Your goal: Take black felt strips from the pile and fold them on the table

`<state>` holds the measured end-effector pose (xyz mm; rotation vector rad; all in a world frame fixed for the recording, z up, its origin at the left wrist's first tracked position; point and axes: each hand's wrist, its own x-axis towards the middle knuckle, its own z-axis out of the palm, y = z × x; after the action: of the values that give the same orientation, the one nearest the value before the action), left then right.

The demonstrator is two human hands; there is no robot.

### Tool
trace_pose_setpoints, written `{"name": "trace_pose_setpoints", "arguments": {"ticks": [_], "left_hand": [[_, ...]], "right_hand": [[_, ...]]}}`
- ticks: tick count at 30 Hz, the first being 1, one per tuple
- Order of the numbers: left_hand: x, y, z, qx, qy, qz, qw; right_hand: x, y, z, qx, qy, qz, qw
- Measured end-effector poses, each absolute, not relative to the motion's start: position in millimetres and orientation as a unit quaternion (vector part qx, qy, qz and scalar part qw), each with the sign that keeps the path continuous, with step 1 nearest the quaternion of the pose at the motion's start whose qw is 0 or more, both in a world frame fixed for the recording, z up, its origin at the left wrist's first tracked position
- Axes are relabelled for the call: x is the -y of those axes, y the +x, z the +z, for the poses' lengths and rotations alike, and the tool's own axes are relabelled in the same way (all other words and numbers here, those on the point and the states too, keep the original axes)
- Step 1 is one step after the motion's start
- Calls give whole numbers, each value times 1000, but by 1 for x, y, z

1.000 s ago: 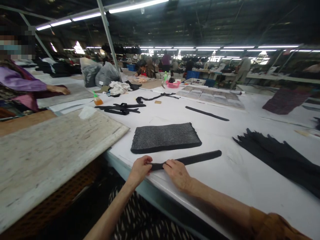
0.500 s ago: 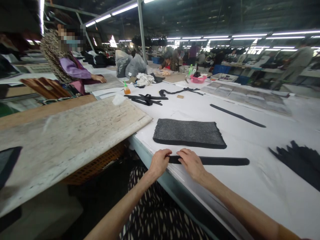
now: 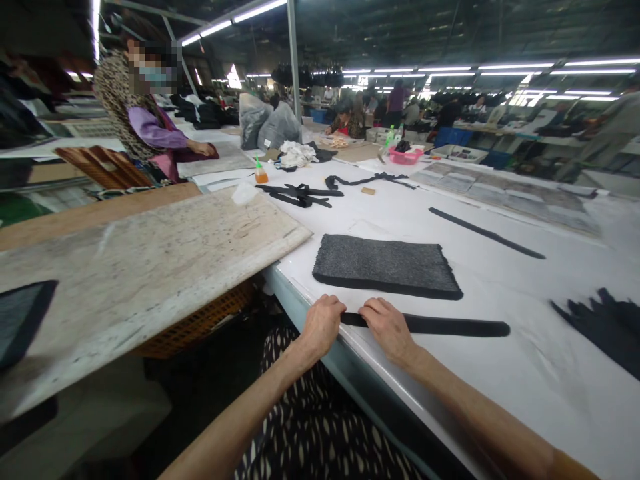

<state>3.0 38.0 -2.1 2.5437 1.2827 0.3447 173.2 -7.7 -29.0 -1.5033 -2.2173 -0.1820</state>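
A long black fabric strip (image 3: 455, 325) lies flat along the near edge of the white table (image 3: 480, 393). At the strip's left end my left hand (image 3: 323, 323) is closed, its thumb and fingers pinching the tip. Just to the right, my right hand (image 3: 387, 328) has bent fingers closed on the same strip, a short stretch of black showing between the hands. Behind the strip sits a dark grey folded fabric piece (image 3: 387, 265), a flat stack with a black front edge; neither hand touches it.
Dark fabric pieces (image 3: 605, 330) lie at right. A single black strip (image 3: 485, 232) and tangled strips (image 3: 303, 195) lie farther back, near a small bottle of orange liquid (image 3: 261, 173). A stained board (image 3: 150, 267) stands at left. A masked person (image 3: 155, 127) works beyond it.
The view has shifted slightly, so the table things appear a little farther right. Both hands stay on the strip's left end, with my left fingers curled a bit tighter.
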Motion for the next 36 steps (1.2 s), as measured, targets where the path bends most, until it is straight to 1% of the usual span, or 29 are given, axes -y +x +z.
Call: {"name": "trace_pose_setpoints", "arguments": {"ticks": [7,12,20,25,30,36], "left_hand": [[-39,-6,-8,-353,929,86,75],[-38,-11,-4,-298,950,65,61],[-39,-14,-8,-238,970,18,-39],[-43,-17,0,-191,978,-24,-83],[-45,-26,2,-185,978,-38,-88],[-43,-38,-1,-232,971,14,-50]], "right_hand": [[12,182,-30,837,-502,-94,199],[14,185,-28,855,-478,-104,170],[15,186,-23,879,-450,-144,70],[14,184,-20,884,-437,-157,52],[14,183,-17,883,-438,-167,38],[13,184,-20,880,-442,-172,32]]}}
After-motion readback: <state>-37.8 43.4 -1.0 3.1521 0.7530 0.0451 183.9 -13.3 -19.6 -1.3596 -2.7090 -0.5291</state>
